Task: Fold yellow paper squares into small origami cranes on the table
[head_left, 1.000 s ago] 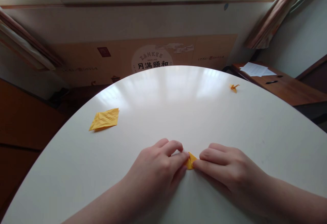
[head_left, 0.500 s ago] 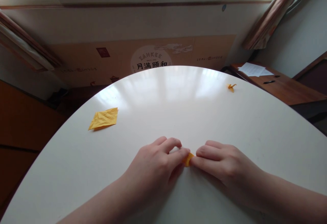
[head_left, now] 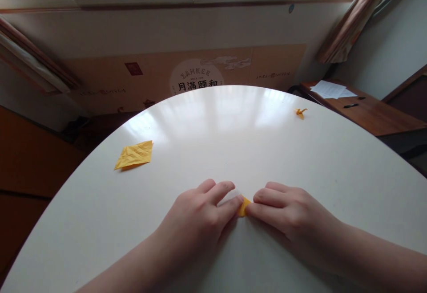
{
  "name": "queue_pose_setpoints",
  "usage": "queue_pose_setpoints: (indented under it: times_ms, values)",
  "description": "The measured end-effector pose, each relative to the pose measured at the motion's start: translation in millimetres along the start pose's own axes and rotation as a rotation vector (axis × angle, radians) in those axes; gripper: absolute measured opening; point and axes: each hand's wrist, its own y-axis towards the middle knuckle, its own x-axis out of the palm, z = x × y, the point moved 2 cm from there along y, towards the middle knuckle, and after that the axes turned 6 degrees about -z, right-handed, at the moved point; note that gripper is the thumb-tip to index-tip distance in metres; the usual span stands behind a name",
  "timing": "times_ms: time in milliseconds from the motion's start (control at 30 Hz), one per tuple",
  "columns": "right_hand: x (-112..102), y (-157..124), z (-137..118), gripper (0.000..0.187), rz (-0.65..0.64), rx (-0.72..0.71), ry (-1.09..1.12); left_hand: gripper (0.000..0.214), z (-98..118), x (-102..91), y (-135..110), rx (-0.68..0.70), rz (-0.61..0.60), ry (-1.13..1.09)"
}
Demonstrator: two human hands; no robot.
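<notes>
A small folded piece of yellow paper (head_left: 244,206) lies on the white table between my hands, partly hidden under my fingers. My left hand (head_left: 203,210) presses its left side with the thumb, while the index finger arches above, off the paper. From the right, my right hand (head_left: 288,208) has its thumb tip on the paper's right edge, with the other fingers curled together over the thumb. Farther off at the left rests a creased yellow sheet of paper (head_left: 134,155). A small folded yellow paper crane (head_left: 300,113) sits near the far right rim.
The round white table (head_left: 213,146) curves away toward a wall with a printed beige panel (head_left: 153,75). To the right, beyond its rim, stands a brown wooden desk (head_left: 376,115) carrying white papers (head_left: 330,89). Curtains (head_left: 356,21) hang beside the window.
My left thumb has slid slightly left and its index finger has lifted off the paper. My right thumb has shifted a little left, and more of the folded paper shows between the hands.
</notes>
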Motion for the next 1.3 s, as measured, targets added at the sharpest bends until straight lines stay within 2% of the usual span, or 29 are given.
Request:
queue_pose_setpoints:
  times_ms: [133, 267, 567, 833, 967, 1300]
  values:
    - [-0.6, 0.6, -1.1, 0.029, 0.01, -0.013, -0.04, 0.021, 1.4, -2.7, 0.6, 0.108, 0.085, 0.015]
    - [1.1, 1.4, -0.5, 0.029, 0.008, -0.014, -0.03, 0.026, 2.0, -1.5, 2.3, 0.151, 0.052, 0.016]
    - [0.9, -0.2, 1.3, 0.03, 0.021, -0.059, -0.024, 0.024, 0.4, 1.2, 0.9, 0.1, -0.027, 0.004]
    - [0.8, 0.7, 1.2, 0.029, 0.026, -0.06, -0.018, 0.023, -1.4, 1.6, 2.1, 0.091, -0.021, -0.051]
    - [-2.2, 1.6, -0.1, 0.028, 0.012, -0.053, -0.01, 0.026, -0.7, 0.8, 2.7, 0.054, -0.022, -0.007]
    - [-3.0, 0.8, -1.1, 0.03, -0.001, -0.045, -0.024, 0.027, 1.3, -4.3, 6.0, -0.08, -0.183, -0.023]
